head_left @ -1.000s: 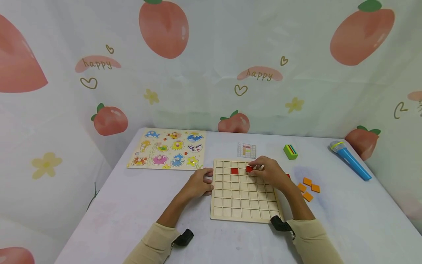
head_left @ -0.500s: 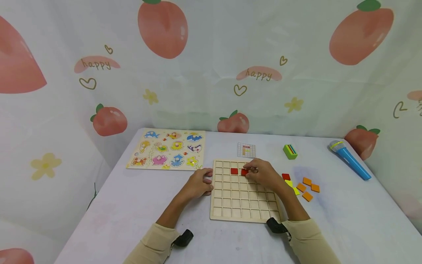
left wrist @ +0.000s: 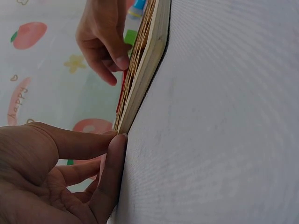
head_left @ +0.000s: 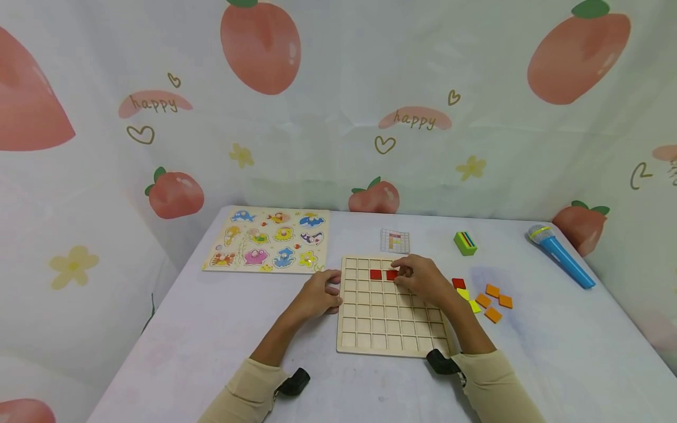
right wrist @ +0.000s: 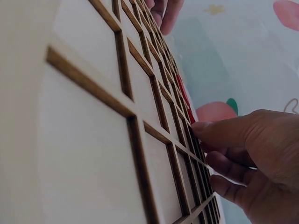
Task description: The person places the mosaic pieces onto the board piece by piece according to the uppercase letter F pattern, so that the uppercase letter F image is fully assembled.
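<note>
A square red tile [head_left: 392, 275] sits in a cell of the second row of the pale wooden grid board [head_left: 389, 329], just beside a matching red tile [head_left: 376, 274] in the cell to its left. The right hand [head_left: 423, 280] rests over the board's upper right part, fingertips touching the first tile's right edge; the fingers are gently bent, and whether they press or pinch the tile cannot be determined. In the right wrist view the fingers [right wrist: 219, 133] lie against the grid ribs. The left hand [head_left: 319, 295] lies on the white table [head_left: 211, 329] against the board's left edge, fingers straight, the thumb touching the board's side [left wrist: 140, 88] as seen in the left wrist view. The two hands are apart, one at each side of the board.

To the right of the board lie loose tiles: one red [head_left: 459, 283], yellow ones [head_left: 468, 298] and four orange ones [head_left: 494, 301]. Behind the board lies a small printed pattern card [head_left: 395, 241]; further right are a green block with coloured stripes [head_left: 465, 242] and a blue toy microphone [head_left: 561, 255]. A wooden sea-animal peg puzzle [head_left: 271, 239] lies at the far left of the table.
</note>
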Demonstrator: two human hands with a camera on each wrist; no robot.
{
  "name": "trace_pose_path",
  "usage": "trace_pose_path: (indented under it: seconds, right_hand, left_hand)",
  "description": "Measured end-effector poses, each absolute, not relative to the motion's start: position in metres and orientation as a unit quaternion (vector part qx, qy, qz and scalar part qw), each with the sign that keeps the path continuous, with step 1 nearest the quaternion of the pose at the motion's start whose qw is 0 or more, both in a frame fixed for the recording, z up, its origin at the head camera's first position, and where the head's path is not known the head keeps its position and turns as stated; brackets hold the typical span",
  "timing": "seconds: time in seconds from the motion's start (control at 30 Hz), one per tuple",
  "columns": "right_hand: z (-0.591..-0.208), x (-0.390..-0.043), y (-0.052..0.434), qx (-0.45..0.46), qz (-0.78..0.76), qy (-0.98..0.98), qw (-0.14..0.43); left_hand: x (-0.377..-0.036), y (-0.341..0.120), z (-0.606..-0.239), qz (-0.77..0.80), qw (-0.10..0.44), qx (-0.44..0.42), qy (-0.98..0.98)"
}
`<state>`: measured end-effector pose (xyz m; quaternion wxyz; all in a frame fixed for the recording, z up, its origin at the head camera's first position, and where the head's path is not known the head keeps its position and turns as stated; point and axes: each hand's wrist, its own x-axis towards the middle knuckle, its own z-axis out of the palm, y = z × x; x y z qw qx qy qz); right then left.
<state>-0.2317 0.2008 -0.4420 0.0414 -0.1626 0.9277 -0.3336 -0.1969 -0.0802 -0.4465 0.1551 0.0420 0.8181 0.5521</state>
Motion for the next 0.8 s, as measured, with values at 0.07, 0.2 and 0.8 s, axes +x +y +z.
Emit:
trace_pose_path:
  seconds: [0.07,0.2,0.8]
  right_hand:
    - [-0.442,-0.2312,0.2004,-0.164,-0.337,0.926,0.043]
    - [-0.4415,-0.2299,0.1995,-0.163,-0.348,0.922,0.044]
    - [-0.4418,-0.2301,0.2002,-0.176,-0.348,0.92,0.035]
  left_hand:
    - [-0.1969,-0.0801,-0.4469,0.551,0.157,0.041,0.819]
    - [-0.1969,-0.0796,-0.4471,0.551,0.159,0.038,0.818]
    - [-0.1967,-0.081,-0.4486,0.558,0.148,0.045,0.815]
